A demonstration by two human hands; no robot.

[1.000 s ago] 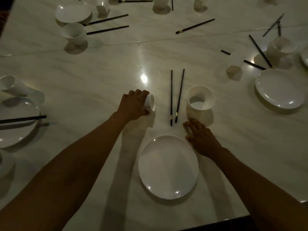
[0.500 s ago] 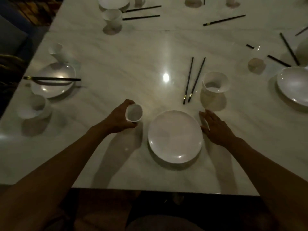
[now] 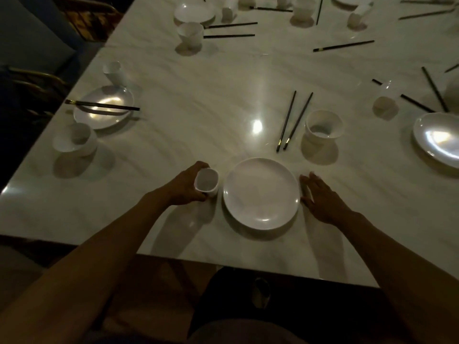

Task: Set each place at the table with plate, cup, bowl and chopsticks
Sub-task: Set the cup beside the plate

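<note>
A: Entry, near place setting. Where does each hand stand?

B: The left hand is curled round a small white squarish ceramic cup, mouth up, just beside the left rim of the round white glossy plate. Whether the cup's base is resting on the pale marble table I cannot tell. The right hand lies flat, fingers straight and together, holding nothing, its fingertips at the plate's right rim; touching or a hair apart, unclear.

A: And the pieces left to bring in?

B: The pair of dark slim chopsticks with gold bands lies beyond the right hand's fingertips, slightly toward the left hand's side. Their long axis runs away from the person, roughly in line with those fingers, gold ends nearest. The white deep ceramic bowl stands directly ahead of the same fingertips, just right of the chopsticks, not touching them.

A: Which hand is nearer?

B: The right, plainly; the left is occupied and the plate sits between it and the sticks. My judgement: a straight forward reach by the free hand meets the near ends first.
</note>
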